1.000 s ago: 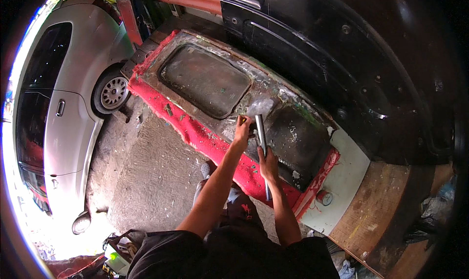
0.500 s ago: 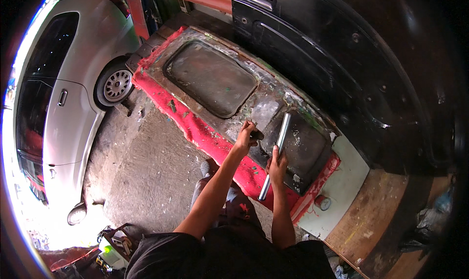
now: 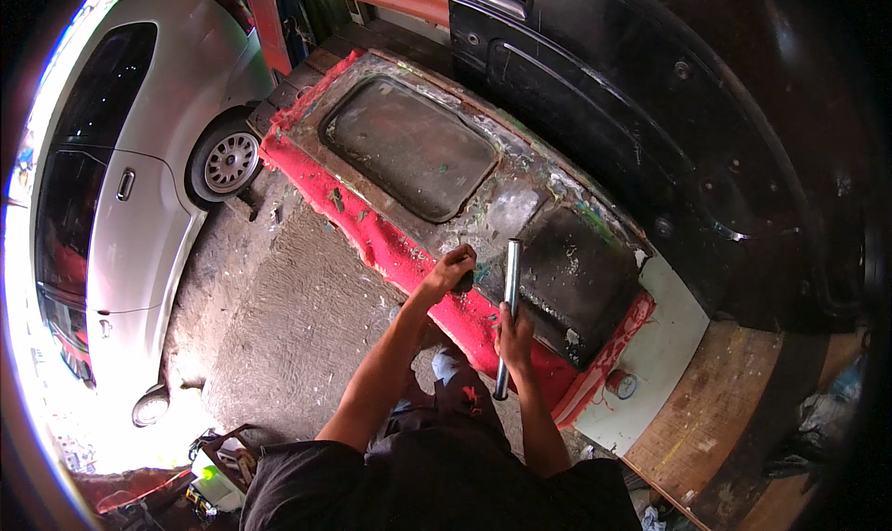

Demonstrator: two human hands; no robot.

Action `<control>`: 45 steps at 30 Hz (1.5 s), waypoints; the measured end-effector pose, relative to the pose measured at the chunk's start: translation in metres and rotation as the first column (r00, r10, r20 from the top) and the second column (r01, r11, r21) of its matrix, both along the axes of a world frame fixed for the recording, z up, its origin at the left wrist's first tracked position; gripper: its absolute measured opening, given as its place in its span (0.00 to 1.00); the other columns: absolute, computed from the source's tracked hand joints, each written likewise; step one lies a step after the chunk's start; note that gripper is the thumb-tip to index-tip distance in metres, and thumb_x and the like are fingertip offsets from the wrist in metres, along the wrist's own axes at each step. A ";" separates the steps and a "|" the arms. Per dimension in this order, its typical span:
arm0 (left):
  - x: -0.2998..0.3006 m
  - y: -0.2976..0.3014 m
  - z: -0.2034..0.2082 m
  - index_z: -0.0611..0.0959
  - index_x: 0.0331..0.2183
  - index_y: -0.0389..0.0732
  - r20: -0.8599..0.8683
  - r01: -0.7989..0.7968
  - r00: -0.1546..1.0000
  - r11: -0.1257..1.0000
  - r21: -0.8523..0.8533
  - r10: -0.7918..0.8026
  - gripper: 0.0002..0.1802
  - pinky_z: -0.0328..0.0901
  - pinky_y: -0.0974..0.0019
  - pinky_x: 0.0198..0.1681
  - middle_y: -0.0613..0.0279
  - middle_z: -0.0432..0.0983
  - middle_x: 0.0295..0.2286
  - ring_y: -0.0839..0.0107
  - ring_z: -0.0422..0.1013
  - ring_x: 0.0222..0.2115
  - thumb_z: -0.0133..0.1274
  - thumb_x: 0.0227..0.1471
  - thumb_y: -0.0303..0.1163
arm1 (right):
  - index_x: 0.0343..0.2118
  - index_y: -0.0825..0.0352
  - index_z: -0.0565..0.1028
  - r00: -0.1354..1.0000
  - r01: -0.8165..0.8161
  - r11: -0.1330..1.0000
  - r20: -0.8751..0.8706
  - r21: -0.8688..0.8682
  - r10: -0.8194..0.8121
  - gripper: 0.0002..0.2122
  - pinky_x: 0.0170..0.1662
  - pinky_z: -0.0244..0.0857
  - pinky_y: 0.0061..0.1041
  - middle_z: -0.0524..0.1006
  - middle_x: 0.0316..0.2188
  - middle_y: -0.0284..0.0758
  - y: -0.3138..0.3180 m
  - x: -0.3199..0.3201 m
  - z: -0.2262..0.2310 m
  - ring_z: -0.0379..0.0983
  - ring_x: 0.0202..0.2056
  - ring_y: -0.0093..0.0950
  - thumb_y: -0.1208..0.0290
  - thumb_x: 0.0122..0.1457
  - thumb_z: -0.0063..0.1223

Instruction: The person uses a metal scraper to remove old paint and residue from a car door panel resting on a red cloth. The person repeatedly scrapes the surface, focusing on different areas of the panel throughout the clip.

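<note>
My right hand [image 3: 514,338] is wrapped round a shiny metal tube [image 3: 513,273], which stands nearly upright in view, its lower end sticking out below the fist. To its left, my left hand [image 3: 450,269] is closed on a small dark object [image 3: 464,284], too hidden by the fingers to name. Both hands are over the near edge of a worn metal vehicle panel [image 3: 514,206]. The panel has a framed recess [image 3: 409,145] at the left and a black recessed area [image 3: 571,275] at the right, with scraped, flaking paint. Under it lies a red cloth [image 3: 390,257] sprinkled with dark green flakes.
A silver car [image 3: 139,169] stands at the left. A large black vehicle panel [image 3: 641,131] rises along the far right side. A small round tin [image 3: 621,383] sits on a pale board [image 3: 664,345] beside wooden boards [image 3: 706,401]. An open tool bag [image 3: 223,471] lies lower left.
Both hands have moved left and a little nearer to me. The tube has swung from a rightward lean to nearly upright. My view has shifted slightly.
</note>
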State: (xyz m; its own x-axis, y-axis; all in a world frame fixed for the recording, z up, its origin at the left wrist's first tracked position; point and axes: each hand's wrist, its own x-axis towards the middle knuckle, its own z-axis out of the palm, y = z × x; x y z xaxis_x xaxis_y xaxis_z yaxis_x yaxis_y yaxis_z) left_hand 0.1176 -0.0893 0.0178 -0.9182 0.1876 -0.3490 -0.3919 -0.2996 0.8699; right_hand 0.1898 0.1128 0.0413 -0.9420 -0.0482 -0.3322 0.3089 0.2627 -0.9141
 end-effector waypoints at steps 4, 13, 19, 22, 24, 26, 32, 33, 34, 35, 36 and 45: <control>-0.010 -0.006 0.014 0.73 0.29 0.45 0.099 0.067 0.993 0.995 -0.074 -0.059 0.05 0.54 0.73 0.17 0.73 0.60 0.18 0.81 0.58 0.15 0.48 0.53 0.35 | 0.33 0.69 0.67 0.906 -0.040 0.964 -0.396 0.262 0.146 0.14 0.18 0.61 0.30 0.67 0.13 0.32 0.000 0.004 -0.003 0.67 0.14 0.26 0.61 0.62 0.48; -0.028 -0.013 0.011 0.73 0.22 0.42 0.137 0.226 0.968 0.968 -0.106 -0.211 0.09 0.58 0.71 0.18 0.71 0.61 0.18 0.79 0.61 0.16 0.47 0.51 0.35 | 0.40 0.65 0.71 0.598 -0.342 0.679 -0.406 0.650 0.691 0.18 0.26 0.68 0.36 0.76 0.26 0.40 0.037 -0.002 0.010 0.75 0.25 0.39 0.54 0.57 0.54; -0.026 -0.023 -0.024 0.72 0.21 0.40 -0.196 0.168 0.949 0.921 -0.351 -0.248 0.09 0.60 0.68 0.22 0.67 0.61 0.17 0.78 0.61 0.16 0.47 0.48 0.33 | 0.36 0.63 0.71 0.534 -0.352 0.459 -0.228 0.816 0.814 0.16 0.20 0.68 0.36 0.75 0.22 0.37 0.031 -0.050 0.031 0.75 0.21 0.38 0.55 0.55 0.56; -0.037 -0.039 -0.050 0.72 0.21 0.39 -0.454 0.061 0.825 0.851 -0.521 -0.337 0.11 0.60 0.68 0.23 0.68 0.62 0.18 0.78 0.61 0.18 0.46 0.49 0.34 | 0.35 0.63 0.71 0.460 -0.303 0.500 -0.335 0.811 0.822 0.16 0.20 0.67 0.36 0.74 0.19 0.37 0.024 -0.055 0.042 0.74 0.19 0.38 0.55 0.55 0.57; -0.037 -0.032 -0.047 0.72 0.21 0.38 -0.457 0.069 0.824 0.860 -0.506 -0.335 0.11 0.60 0.68 0.24 0.67 0.62 0.19 0.77 0.62 0.20 0.47 0.48 0.35 | 0.38 0.62 0.72 0.335 -0.319 0.499 -0.397 0.806 0.854 0.16 0.19 0.68 0.35 0.74 0.19 0.36 0.031 -0.051 0.050 0.73 0.18 0.38 0.55 0.55 0.56; -0.028 -0.024 -0.011 0.71 0.21 0.37 -0.088 0.192 0.970 0.932 -0.309 -0.229 0.11 0.61 0.67 0.26 0.66 0.63 0.20 0.75 0.63 0.22 0.49 0.46 0.35 | 0.39 0.61 0.71 0.186 -0.371 0.552 -0.523 0.747 0.832 0.17 0.17 0.68 0.34 0.74 0.19 0.35 0.039 -0.047 0.050 0.73 0.17 0.37 0.53 0.56 0.55; -0.037 -0.024 0.012 0.73 0.23 0.40 -0.507 -0.003 0.816 0.875 -0.484 -0.278 0.10 0.61 0.64 0.20 0.67 0.64 0.17 0.78 0.63 0.17 0.47 0.49 0.36 | 0.38 0.59 0.71 0.354 -0.264 0.351 -0.248 0.898 0.901 0.16 0.15 0.67 0.34 0.76 0.18 0.35 0.037 -0.066 0.028 0.75 0.16 0.35 0.52 0.55 0.55; -0.035 -0.015 0.028 0.73 0.23 0.40 -0.172 0.109 0.963 0.884 -0.454 -0.207 0.11 0.60 0.64 0.18 0.68 0.64 0.17 0.78 0.63 0.16 0.47 0.50 0.37 | 0.38 0.59 0.71 0.323 -0.264 0.378 -0.288 0.887 0.902 0.16 0.15 0.67 0.34 0.75 0.18 0.35 0.041 -0.065 0.029 0.74 0.16 0.35 0.52 0.55 0.55; -0.028 -0.008 0.032 0.73 0.23 0.40 0.204 0.203 0.970 0.904 -0.377 -0.133 0.11 0.60 0.64 0.16 0.68 0.64 0.16 0.77 0.62 0.14 0.48 0.50 0.37 | 0.38 0.59 0.71 0.294 -0.276 0.398 -0.318 0.875 0.902 0.16 0.15 0.67 0.34 0.75 0.18 0.35 0.045 -0.059 0.030 0.74 0.16 0.35 0.52 0.55 0.55; -0.024 -0.020 -0.002 0.74 0.23 0.41 -0.006 0.172 0.983 0.929 -0.328 -0.184 0.13 0.56 0.67 0.10 0.69 0.63 0.14 0.78 0.59 0.11 0.47 0.52 0.39 | 0.38 0.62 0.73 0.251 -0.298 0.433 -0.368 0.851 0.895 0.19 0.18 0.68 0.34 0.75 0.22 0.36 0.042 -0.054 0.035 0.75 0.19 0.34 0.54 0.49 0.61; -0.026 -0.019 -0.010 0.74 0.23 0.41 -0.031 0.156 0.984 0.929 -0.335 -0.176 0.13 0.55 0.67 0.09 0.69 0.63 0.14 0.78 0.59 0.11 0.47 0.52 0.39 | 0.39 0.62 0.73 0.234 -0.310 0.438 -0.379 0.844 0.896 0.19 0.19 0.68 0.34 0.75 0.22 0.35 0.040 -0.054 0.043 0.74 0.19 0.34 0.55 0.49 0.62; -0.029 -0.014 -0.008 0.71 0.20 0.42 0.049 0.144 0.989 0.976 -0.161 -0.137 0.11 0.54 0.67 0.13 0.69 0.60 0.13 0.78 0.59 0.11 0.46 0.52 0.34 | 0.34 0.62 0.72 0.308 -0.303 0.416 -0.325 0.857 0.894 0.17 0.21 0.69 0.34 0.74 0.20 0.35 0.049 -0.066 0.038 0.75 0.20 0.35 0.54 0.50 0.61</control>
